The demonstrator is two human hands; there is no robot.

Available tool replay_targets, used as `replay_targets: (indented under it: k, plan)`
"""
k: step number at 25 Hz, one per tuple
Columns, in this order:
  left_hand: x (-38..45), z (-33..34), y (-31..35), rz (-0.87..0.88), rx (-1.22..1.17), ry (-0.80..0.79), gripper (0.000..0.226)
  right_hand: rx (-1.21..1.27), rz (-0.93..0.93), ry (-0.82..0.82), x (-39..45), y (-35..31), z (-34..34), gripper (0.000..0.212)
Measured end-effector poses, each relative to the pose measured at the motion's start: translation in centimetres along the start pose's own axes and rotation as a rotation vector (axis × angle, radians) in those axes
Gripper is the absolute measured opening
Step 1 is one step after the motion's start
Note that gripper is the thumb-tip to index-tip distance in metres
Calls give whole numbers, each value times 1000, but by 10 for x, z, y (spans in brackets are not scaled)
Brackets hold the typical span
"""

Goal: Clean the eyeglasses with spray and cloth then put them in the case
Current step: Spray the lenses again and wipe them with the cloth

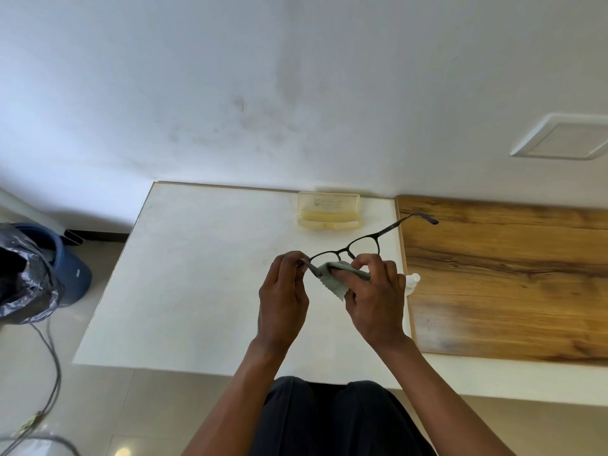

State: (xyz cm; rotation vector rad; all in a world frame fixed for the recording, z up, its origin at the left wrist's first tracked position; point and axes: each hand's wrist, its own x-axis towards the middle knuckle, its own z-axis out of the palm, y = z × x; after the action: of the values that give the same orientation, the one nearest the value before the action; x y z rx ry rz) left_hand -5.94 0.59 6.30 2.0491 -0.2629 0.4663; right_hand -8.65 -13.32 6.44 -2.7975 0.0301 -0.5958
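Dark-framed eyeglasses [360, 242] are held above the white table [197, 274], one temple arm stretched out to the upper right. My left hand [283, 297] pinches the frame's left end. My right hand [375, 297] presses a grey-green cloth [332, 281] around the left lens. A translucent yellowish case [329, 210] stands open at the table's far edge against the wall. Behind my right hand, only the white top of the spray bottle [413, 281] shows.
A wooden board [510, 274] lies on the right part of the table. On the floor at the left stands a blue bin [70, 268] with a black bag [23, 274], and cables [52, 357] trail near it. My dark-trousered knees [329, 419] are under the table's front edge.
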Motion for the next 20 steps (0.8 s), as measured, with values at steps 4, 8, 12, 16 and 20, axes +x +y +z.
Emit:
replay_targets:
  k: [4,8,12,16,20]
  plan:
    - [-1,0,0,10,-14,0,19,300,240,-30,3,1,-6,37]
    - [-1,-2,-2,-6,-25,14,24,806,711,47,3,11,-13,33]
    - [-1,-4,-1,-16,-37,0,18,696,689,173,7,18,-19,30]
    - [-3,-4,0,-14,-46,0,17,90,242,30,10,17,-11,36]
    - [-5,-4,-3,2,-7,7,28,-293,96,29,7,15,-1,49]
